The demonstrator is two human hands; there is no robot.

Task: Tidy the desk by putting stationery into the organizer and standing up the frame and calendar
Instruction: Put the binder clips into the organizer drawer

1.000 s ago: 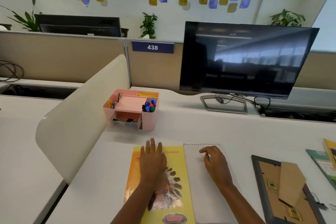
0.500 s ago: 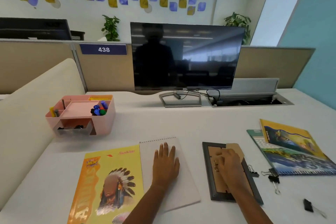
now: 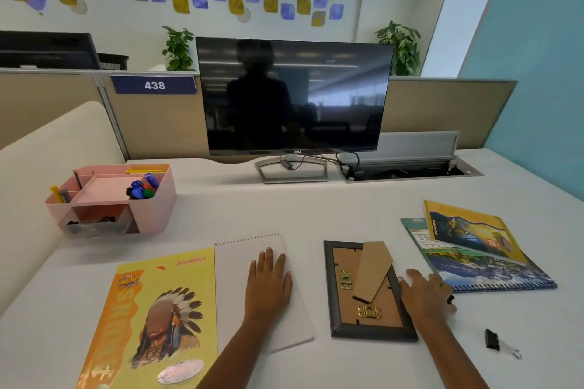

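Note:
A dark picture frame (image 3: 331, 294) lies face down on the white desk, its cardboard stand flap (image 3: 373, 268) folded across the back. My right hand (image 3: 423, 294) lies just right of the frame with fingers spread, over some black binder clips that it mostly hides. My left hand (image 3: 268, 281) rests flat on a white spiral pad (image 3: 234, 278). A spiral-bound calendar (image 3: 474, 268) lies flat at the right with a yellow booklet (image 3: 467, 227) on top. The pink organizer (image 3: 158, 208), holding markers and pens, stands at the back left. One loose binder clip (image 3: 493, 339) lies near the front right.
A yellow magazine (image 3: 158, 309) lies left of the pad. The monitor (image 3: 294, 98) on its stand fills the back centre, with an open cable tray (image 3: 404, 172) to its right. A cream divider (image 3: 47, 142) borders the desk on the left.
My right hand has slid off the back of the frame to the desk just right of it. My left hand stays flat on the white pad.

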